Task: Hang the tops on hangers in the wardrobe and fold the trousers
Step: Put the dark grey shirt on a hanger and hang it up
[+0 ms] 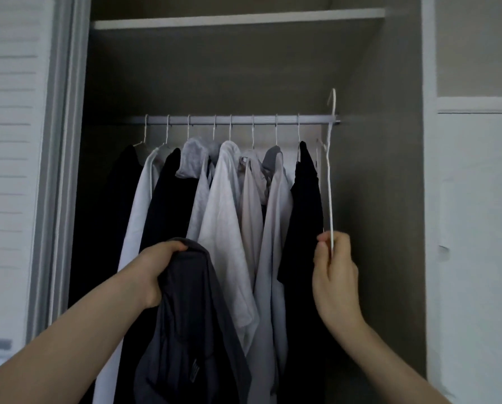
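From the head view, the left hand [159, 269] is clutching a dark grey fabric top [191, 325], which is hanging in front of the clothes below the grey metal wardrobe rail [244, 120]. The right hand [333, 266] is pinching the bottom of a thin white wire hanger [329, 176], its hook poking above the rail's right end. That light pinch is risking a slip, and the hook may be snagging the neighbouring black garment [305, 199].

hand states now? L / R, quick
Left hand: closed, gripping a dark grey top.
Right hand: closed, pinching the lower end of a bare white hanger whose hook is above the rail.
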Tool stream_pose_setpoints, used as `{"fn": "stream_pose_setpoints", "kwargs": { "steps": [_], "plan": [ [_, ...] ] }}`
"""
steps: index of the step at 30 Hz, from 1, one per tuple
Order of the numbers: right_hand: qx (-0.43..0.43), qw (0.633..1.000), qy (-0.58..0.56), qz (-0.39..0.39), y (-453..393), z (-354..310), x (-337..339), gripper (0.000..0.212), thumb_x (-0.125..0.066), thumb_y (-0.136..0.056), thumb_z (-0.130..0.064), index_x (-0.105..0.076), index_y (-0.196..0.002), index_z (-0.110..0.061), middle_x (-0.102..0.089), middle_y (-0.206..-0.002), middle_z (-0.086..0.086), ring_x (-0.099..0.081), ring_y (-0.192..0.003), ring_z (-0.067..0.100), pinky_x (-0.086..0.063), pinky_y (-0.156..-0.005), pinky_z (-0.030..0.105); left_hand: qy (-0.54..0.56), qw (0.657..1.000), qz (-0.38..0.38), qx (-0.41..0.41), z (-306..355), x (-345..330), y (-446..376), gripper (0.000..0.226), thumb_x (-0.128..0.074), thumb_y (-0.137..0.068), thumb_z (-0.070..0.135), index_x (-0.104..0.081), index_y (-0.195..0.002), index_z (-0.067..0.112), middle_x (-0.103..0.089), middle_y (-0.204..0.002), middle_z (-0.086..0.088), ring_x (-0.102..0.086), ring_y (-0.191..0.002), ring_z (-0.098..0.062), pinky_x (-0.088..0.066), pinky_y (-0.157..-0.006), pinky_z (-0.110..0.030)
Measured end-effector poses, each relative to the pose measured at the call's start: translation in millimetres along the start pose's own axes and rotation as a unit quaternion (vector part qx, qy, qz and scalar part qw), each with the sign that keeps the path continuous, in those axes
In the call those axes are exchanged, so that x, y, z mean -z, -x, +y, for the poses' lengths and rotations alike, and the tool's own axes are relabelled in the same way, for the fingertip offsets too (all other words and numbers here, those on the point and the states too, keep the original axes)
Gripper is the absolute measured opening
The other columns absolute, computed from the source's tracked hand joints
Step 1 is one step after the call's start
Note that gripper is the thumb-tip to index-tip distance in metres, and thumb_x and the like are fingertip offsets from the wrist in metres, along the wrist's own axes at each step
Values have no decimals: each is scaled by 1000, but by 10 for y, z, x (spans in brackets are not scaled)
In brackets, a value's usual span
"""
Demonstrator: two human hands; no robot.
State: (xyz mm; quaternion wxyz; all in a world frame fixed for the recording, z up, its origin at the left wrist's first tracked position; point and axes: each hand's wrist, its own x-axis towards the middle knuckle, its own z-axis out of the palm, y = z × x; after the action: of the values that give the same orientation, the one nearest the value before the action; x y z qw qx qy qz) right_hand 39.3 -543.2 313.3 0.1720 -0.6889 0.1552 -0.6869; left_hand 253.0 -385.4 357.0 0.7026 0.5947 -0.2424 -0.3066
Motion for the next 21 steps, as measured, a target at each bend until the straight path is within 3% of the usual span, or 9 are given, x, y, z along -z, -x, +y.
{"fn": "stream_pose_setpoints", "kwargs": {
  "steps": [3, 5, 8, 11, 14, 17, 21],
  "plan": [
    [-130, 984, -110, -41, -14, -162, -15, 37, -55, -92, -3, -39, -115, -28, -57, -81, 2, -58, -59, 5, -54, -60, 22, 24, 999, 21, -23, -137, -58, 48, 26, -61, -91, 18, -66, -113, 4, -68, -100, -18, -63, -82, -27, -48, -59, -31],
    [-209, 962, -168, -54, -124, -310, 30, 27, -53, -95, -8, -42, -117, -20, -54, -78, 4, -53, -47, 6, -53, -49, 27, 34, 999, 27, -20, -248, -83, 96, 30, -62, -90, 18, -65, -116, 5, -67, -105, -18, -64, -87, -29, -50, -64, -31],
    [-185, 968, -149, -84, -22, -397, 234, 18, -43, -101, -18, -56, -111, -15, -47, -61, -5, -39, -37, 2, -35, -36, 20, 43, 998, 33, -8, -383, -75, 210, 34, -63, -89, 20, -64, -120, 5, -67, -112, -18, -64, -99, -31, -52, -73, -33],
    [-172, 951, -206, -155, 353, -511, 545, 28, -39, -102, -21, -47, -127, -31, -43, -54, -8, -36, -39, 3, -31, -36, 18, 63, 996, 56, -8, -492, -53, 317, 34, -62, -91, 19, -63, -121, 5, -67, -113, -18, -65, -95, -29, -52, -69, -32],
    [-180, 920, -234, -257, 630, -631, 806, 34, -45, -98, -27, -42, -128, -44, -45, -54, -3, -35, -36, 6, -30, -37, 17, 60, 996, 59, -8, -546, -46, 420, 35, -63, -92, 20, -62, -123, 4, -67, -111, -17, -65, -92, -28, -53, -71, -32],
    [-198, 883, -218, -365, 729, -721, 968, 22, -46, -98, -27, -54, -117, -35, -43, -49, -1, -31, -34, 8, -27, -36, 15, 36, 995, 85, -30, -622, -62, 499, 44, -66, -91, 22, -58, -129, 3, -66, -116, -17, -64, -102, -29, -53, -81, -34],
    [-237, 844, -190, -442, 800, -682, 1137, 17, -49, -98, -19, -66, -98, -16, -37, -45, 0, -24, -34, 10, -21, -36, 14, 6, 993, 113, -36, -797, -67, 685, 37, -69, -89, 22, -63, -119, 0, -71, -101, -17, -69, -86, -27, -56, -70, -32]
  ]
}}
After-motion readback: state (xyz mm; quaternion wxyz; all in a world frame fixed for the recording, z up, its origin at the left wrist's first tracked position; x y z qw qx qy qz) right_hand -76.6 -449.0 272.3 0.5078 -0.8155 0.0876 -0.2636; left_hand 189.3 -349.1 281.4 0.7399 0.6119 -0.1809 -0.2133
